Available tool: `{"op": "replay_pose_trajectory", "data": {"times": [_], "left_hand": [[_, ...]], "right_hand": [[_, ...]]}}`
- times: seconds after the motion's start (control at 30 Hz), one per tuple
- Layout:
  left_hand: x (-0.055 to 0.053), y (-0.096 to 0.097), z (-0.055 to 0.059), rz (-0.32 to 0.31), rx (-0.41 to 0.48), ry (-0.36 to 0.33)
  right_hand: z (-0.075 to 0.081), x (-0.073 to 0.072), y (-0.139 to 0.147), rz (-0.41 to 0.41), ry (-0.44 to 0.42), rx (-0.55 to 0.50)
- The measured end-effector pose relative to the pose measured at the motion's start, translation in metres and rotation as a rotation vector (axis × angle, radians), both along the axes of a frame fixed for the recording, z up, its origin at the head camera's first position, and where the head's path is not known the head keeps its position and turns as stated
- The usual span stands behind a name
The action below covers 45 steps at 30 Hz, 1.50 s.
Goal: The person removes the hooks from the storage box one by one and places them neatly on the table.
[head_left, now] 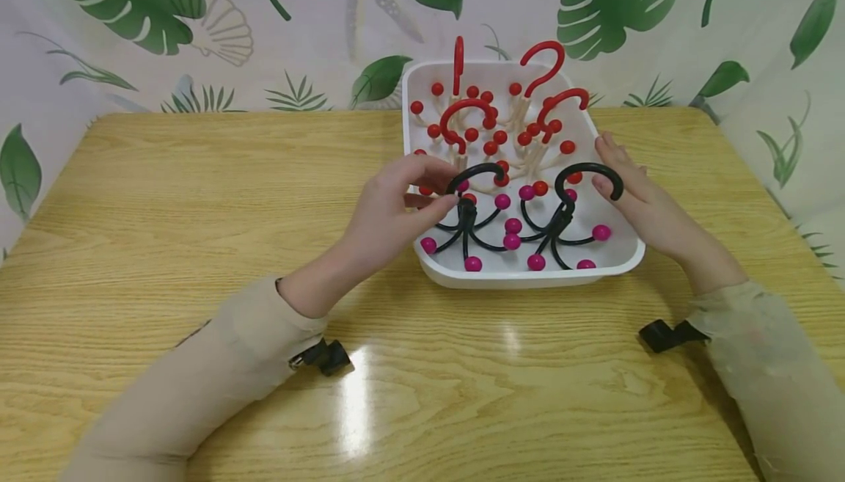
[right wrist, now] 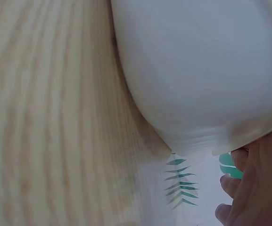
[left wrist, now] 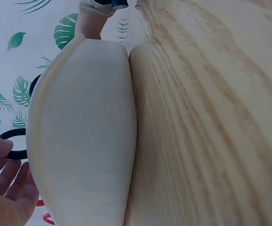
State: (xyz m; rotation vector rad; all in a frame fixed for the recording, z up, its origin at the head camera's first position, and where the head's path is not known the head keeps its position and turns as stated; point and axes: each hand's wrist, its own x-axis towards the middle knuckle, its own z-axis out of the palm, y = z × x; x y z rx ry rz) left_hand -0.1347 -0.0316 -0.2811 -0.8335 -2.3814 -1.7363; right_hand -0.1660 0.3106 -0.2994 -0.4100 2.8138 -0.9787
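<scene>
A white tray [head_left: 528, 278] holds several hook-topped pieces with curved, ball-tipped legs. At its near end stand two black ones with magenta balls, a left black hook piece [head_left: 466, 210] and a right one [head_left: 562, 219]. My left hand [head_left: 396, 199] reaches over the tray's left rim and pinches the left black hook piece near its hook; the thumb shows against that hook in the left wrist view. Along the tray's right side, my right hand [head_left: 650, 207] rests with fingers extended, thumb by the rim near the right black hook's tip.
Farther back in the tray are several red hook pieces [head_left: 543, 64] with pale legs and red balls. The tray sits on a wood-grain table [head_left: 231, 196]. A leaf-patterned cloth [head_left: 304, 27] hangs behind it. Dark devices [head_left: 330, 357] are strapped at both wrists.
</scene>
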Motion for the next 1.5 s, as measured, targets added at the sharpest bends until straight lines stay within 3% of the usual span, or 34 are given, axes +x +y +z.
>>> {"op": "replay_pose_trajectory", "data": {"times": [0.2, 0.63, 1.5], "left_hand": [[0.000, 0.003, 0.000, 0.015, -0.015, -0.028], [0.000, 0.009, 0.001, 0.025, 0.048, -0.025], [-0.004, 0.015, 0.005, 0.063, 0.050, -0.016]], "right_hand": [[-0.001, -0.001, 0.000, -0.004, 0.002, -0.015], [0.000, 0.000, -0.001, -0.003, -0.001, -0.018], [0.001, 0.001, -0.001, 0.003, 0.006, -0.024]]}}
